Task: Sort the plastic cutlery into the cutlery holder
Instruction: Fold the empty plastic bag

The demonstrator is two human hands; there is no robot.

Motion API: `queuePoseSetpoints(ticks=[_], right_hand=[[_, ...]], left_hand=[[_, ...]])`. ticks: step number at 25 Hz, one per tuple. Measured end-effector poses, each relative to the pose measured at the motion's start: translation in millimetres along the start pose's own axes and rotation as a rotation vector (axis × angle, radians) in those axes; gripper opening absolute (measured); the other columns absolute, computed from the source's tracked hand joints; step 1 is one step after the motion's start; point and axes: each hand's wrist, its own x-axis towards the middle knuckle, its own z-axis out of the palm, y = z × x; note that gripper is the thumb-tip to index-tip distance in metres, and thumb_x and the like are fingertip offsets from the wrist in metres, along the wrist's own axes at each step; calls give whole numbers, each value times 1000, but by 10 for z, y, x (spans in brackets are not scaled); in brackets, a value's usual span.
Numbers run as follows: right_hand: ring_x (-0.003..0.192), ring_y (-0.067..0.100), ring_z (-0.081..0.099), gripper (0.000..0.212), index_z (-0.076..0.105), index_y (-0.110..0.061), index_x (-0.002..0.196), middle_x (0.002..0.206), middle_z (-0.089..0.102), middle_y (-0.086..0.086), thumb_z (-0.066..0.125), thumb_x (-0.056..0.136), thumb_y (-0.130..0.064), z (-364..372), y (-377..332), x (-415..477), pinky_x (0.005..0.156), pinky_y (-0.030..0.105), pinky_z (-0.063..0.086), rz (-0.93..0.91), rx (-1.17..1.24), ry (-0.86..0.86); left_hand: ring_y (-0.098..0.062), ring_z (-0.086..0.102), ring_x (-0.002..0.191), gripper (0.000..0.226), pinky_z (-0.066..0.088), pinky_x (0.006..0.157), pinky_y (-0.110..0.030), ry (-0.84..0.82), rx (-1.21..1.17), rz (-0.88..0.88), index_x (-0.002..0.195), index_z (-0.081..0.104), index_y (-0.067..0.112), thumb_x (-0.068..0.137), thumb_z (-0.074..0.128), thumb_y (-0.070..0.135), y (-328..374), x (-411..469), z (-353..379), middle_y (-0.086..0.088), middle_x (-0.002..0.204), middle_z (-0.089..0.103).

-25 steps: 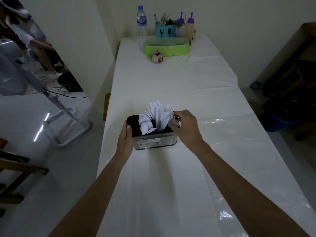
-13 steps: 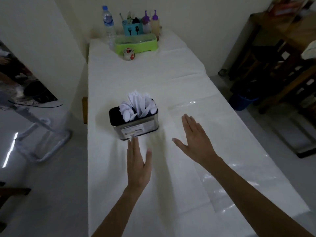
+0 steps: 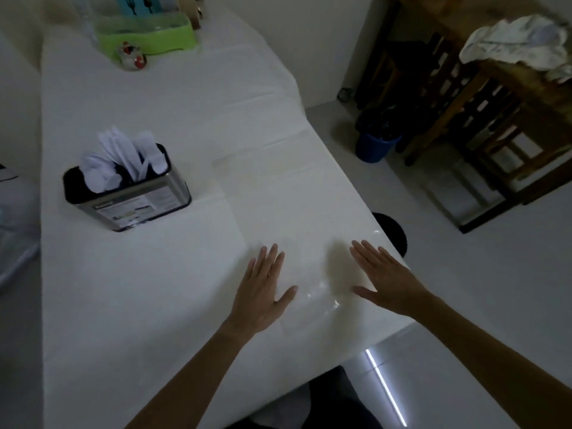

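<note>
Two bare hands lie palm down over the near right part of the table, holding nothing. The left hand (image 3: 263, 292) has its fingers straight and close together with the thumb out to the right. The right hand (image 3: 383, 280) is spread the same way, thumb pointing left, close to the table's right edge. Whether the palms press the surface or hang just above it cannot be told.

Under and between them lies a clear glossy plastic sheet (image 3: 294, 212) spread on the long white-clothed table (image 3: 139, 305).

Well apart, to the far left, stands the rectangular metal cutlery holder with a black rim (image 3: 133, 202), and the white plastic cutlery (image 3: 123, 159) stands upright in it.

At the far end sit a lime-green plastic tray (image 3: 145, 35), a teal tub printed with cutlery shapes (image 3: 139, 4), and a small round red-and-white ornament (image 3: 131, 55) just in front of the tray.

Off the right edge, a round black stool seat (image 3: 391, 233) shows beside the table on the pale grey floor (image 3: 464, 305). Farther right stand a blue bucket (image 3: 374, 147) and dark wooden furniture (image 3: 495, 119) with a crumpled white cloth (image 3: 520, 41) on top.
</note>
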Motion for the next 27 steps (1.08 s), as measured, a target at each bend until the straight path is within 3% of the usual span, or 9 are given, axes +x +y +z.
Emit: queuePoseSetpoints(ticks=[2,5,11,14,17,20,22,24,27], right_hand=[[139,27,33,82,26,-5,146,153,29,9,15,92,-65,99,328,-5,115,32,14,-82,-20,-83],[143,23,26,75,24,-9,148,156,24,5,22,94,-61,272,629,53,115,33,15,-253,2,-103],[131,22,47,45,39,-16,138,143,48,1,14,102,-25,451,778,181,105,37,39,-471,3,131],[118,18,59,40,51,-18,131,132,60,-2,28,98,-21,332,828,209,89,31,55,-545,52,148],[109,10,64,42,62,-26,123,126,63,-10,35,92,-36,35,834,175,80,23,55,-533,228,64],[106,8,63,38,59,-30,125,122,65,-11,33,99,-41,-351,876,156,83,22,48,-527,293,-106],[84,3,63,30,63,-29,111,96,70,-14,38,99,-38,-684,904,271,68,21,45,-482,327,-74],[71,-4,55,20,66,-26,100,83,64,-20,47,97,-33,-1000,899,471,59,12,37,-479,335,-5],[71,3,59,12,66,-26,93,80,69,-18,55,92,-30,-1414,819,879,58,21,38,-410,260,168]], left_hand=[[-20,-4,146,93,-3,119,-33,45,12,-93,149,18,12,81,-3,73,21,172,134,-5,159,7],[-25,9,146,94,7,117,-38,41,16,-209,146,26,7,84,0,72,-12,336,217,-10,157,17],[-22,0,147,92,6,119,-40,-4,65,-252,149,14,11,83,-4,72,-41,279,194,-2,158,2],[-10,-2,146,85,0,119,-32,9,-182,-299,148,19,17,85,2,71,-69,290,112,12,154,3],[-14,14,146,48,7,120,-35,35,-424,-319,140,40,18,92,35,18,-130,211,-3,10,151,22],[-17,22,145,67,16,120,-35,-3,-430,-234,136,47,13,77,46,-20,-283,12,42,1,152,31],[-10,26,142,40,18,116,-16,29,-433,-286,130,54,20,91,53,23,-217,-36,66,8,146,39],[-1,48,123,54,28,98,1,153,-535,-436,115,63,24,80,52,63,-62,-4,70,16,127,56],[-9,62,87,29,43,75,-11,493,-575,-653,93,74,11,86,64,37,156,184,74,3,93,69]])
